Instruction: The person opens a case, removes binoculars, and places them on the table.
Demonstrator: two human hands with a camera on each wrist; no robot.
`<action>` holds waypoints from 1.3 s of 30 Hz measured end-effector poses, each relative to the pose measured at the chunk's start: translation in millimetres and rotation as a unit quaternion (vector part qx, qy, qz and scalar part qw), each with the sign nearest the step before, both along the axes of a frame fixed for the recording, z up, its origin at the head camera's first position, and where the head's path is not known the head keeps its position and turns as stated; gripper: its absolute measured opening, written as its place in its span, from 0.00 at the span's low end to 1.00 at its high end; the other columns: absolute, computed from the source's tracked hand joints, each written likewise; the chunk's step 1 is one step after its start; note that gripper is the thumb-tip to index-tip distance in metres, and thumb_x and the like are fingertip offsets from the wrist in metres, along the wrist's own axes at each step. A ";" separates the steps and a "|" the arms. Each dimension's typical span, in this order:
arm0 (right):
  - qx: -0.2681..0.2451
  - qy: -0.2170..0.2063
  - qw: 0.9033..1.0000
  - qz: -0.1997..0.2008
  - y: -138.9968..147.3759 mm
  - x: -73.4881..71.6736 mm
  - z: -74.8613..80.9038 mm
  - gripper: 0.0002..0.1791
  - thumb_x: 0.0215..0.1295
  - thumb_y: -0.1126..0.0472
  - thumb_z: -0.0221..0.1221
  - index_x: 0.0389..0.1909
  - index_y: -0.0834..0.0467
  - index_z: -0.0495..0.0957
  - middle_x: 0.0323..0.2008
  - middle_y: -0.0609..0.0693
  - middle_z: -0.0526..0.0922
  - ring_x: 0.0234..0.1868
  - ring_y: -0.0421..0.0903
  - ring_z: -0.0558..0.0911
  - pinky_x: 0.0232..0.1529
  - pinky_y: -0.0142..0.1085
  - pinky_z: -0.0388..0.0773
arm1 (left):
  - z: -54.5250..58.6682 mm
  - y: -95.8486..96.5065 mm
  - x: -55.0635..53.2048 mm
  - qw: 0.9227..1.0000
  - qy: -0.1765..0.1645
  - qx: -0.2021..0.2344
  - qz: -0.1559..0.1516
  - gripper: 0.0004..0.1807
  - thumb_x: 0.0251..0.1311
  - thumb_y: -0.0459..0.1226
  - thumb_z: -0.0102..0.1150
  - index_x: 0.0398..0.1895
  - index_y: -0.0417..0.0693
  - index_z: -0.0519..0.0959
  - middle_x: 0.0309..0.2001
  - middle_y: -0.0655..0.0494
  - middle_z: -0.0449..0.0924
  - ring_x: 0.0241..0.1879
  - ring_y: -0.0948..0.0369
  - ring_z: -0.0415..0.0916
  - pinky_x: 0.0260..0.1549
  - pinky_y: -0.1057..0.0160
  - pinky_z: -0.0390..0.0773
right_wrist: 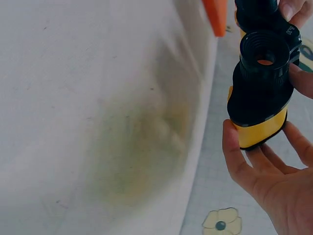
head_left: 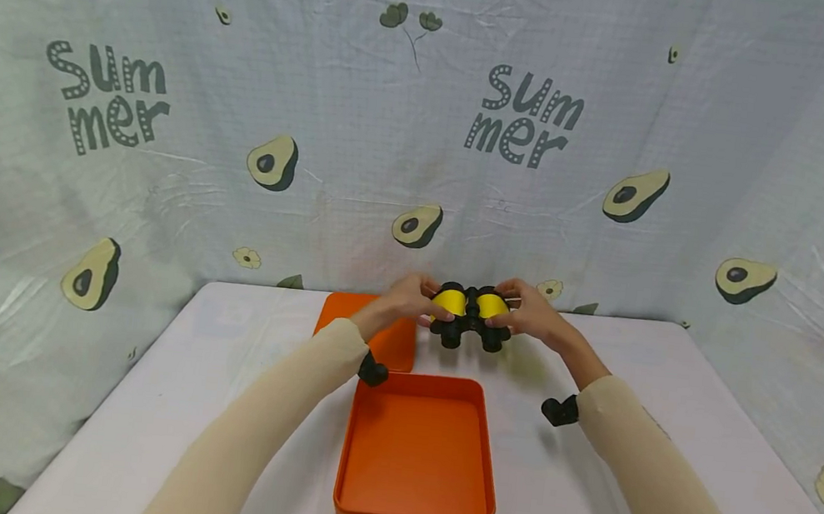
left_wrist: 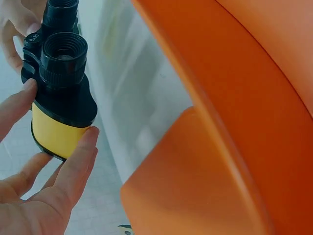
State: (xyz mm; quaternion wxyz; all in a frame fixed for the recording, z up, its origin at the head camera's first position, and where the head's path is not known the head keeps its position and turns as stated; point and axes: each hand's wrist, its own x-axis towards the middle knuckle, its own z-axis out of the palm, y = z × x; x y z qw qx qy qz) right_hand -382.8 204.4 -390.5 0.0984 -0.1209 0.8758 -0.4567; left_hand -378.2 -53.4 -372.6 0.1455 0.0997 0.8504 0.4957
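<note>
A pair of black and yellow binoculars point(head_left: 471, 313) is held between both hands near the back of the table, its eyepieces facing the wearer. My left hand point(head_left: 411, 297) grips the left barrel; in the left wrist view its fingers point(left_wrist: 80, 152) curl round the yellow part while the thumb lies on the black body. On the other side, my right hand point(head_left: 530, 311) grips the right barrel. The right wrist view shows those fingers point(right_wrist: 234, 147) about the yellow casing, thumb on the black part. Nearer the wearer lies an open orange box point(head_left: 421, 459) with nothing inside.
Behind the box lies a flat orange lid point(head_left: 395, 347), partly covered by the left forearm. The white table point(head_left: 583, 493) meets a hanging cloth point(head_left: 340, 224) printed with avocados and lettering at its back edge. Black wrist devices point(head_left: 562, 411) stick out below the sleeves.
</note>
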 end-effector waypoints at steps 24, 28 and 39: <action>0.087 -0.041 0.995 0.015 -6.2 -5.5 -17.8 0.41 0.61 0.61 0.69 0.71 0.66 0.61 0.73 0.72 0.63 0.66 0.65 0.74 0.58 0.51 0.85 | -20.1 15.9 -0.4 0.995 -0.017 -0.096 -0.004 0.39 0.60 0.36 0.74 0.71 0.31 0.67 0.67 0.35 0.73 0.57 0.45 0.80 0.58 0.53 0.84; 0.090 -0.042 0.995 0.017 -5.8 -6.0 -16.6 0.41 0.61 0.61 0.69 0.71 0.66 0.61 0.74 0.72 0.63 0.67 0.65 0.73 0.60 0.52 0.83 | -19.5 16.4 -0.5 0.995 -0.023 -0.097 -0.006 0.39 0.61 0.36 0.73 0.72 0.32 0.67 0.68 0.36 0.72 0.57 0.45 0.81 0.59 0.53 0.83; 0.127 -0.034 0.991 0.038 1.8 2.7 11.7 0.41 0.69 0.55 0.64 0.75 0.65 0.56 0.77 0.73 0.56 0.74 0.70 0.64 0.68 0.61 0.74 | 0.3 0.2 3.3 0.992 -0.036 -0.117 -0.017 0.40 0.65 0.48 0.69 0.73 0.36 0.67 0.70 0.39 0.70 0.66 0.42 0.74 0.65 0.48 0.78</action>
